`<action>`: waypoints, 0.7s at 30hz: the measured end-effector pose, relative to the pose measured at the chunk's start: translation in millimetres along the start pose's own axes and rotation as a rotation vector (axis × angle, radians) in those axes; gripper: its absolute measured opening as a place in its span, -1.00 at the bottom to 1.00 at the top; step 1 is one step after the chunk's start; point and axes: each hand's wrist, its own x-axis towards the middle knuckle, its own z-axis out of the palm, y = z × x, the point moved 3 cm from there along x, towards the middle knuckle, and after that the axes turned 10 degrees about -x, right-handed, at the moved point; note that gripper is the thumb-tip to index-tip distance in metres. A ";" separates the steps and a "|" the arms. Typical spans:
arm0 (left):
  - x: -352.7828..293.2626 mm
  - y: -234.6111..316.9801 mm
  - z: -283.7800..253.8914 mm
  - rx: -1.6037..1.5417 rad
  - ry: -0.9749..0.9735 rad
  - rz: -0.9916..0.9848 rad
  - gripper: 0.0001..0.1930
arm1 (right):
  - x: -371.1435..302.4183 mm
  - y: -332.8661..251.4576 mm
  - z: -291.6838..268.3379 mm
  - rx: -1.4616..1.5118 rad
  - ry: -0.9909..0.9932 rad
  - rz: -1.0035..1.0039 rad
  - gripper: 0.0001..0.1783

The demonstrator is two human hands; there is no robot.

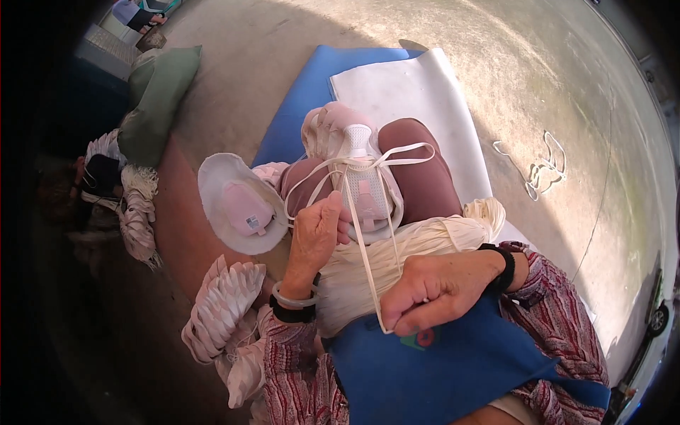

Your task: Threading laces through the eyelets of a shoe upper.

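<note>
A pink and white shoe upper [367, 205] rests between my knees, with cream laces threaded through it and looping loosely over its top. My right hand [443, 292] is closed on a cream shoelace [365, 258], drawn taut from the upper toward my lap. Beside the upper, my left hand [316, 230] has its fingers curled in near the lace; what they hold is hidden. A thick bundle of cream laces [404, 248] lies across my lap, under the lace. Against my left knee leans another pale upper [241, 205] with a pink inner part.
Stacked pink uppers [223, 304] stand low on the left. Farther left are more pale uppers [138, 219] and a green sack [159, 92]. A blue and white sheet [411, 85] spreads beyond my knees. One loose lace [544, 170] lies on the concrete at right.
</note>
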 end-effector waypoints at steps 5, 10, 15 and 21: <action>-0.6 16.5 48.9 -0.435 -0.204 -0.309 -0.40 | 31.7 3.6 50.8 -0.164 -0.188 -0.301 -0.83; 8.5 10.0 56.8 -0.591 -0.378 -0.164 -0.57 | 14.4 5.7 35.1 -0.207 -0.081 -0.083 -0.74; -50.9 34.4 59.3 -0.094 -0.334 0.084 -0.69 | -61.6 30.3 -28.9 0.123 0.588 0.543 -0.58; -101.0 47.2 138.2 0.212 -0.706 0.544 -0.83 | -39.3 73.9 -30.5 0.666 0.719 0.452 -0.46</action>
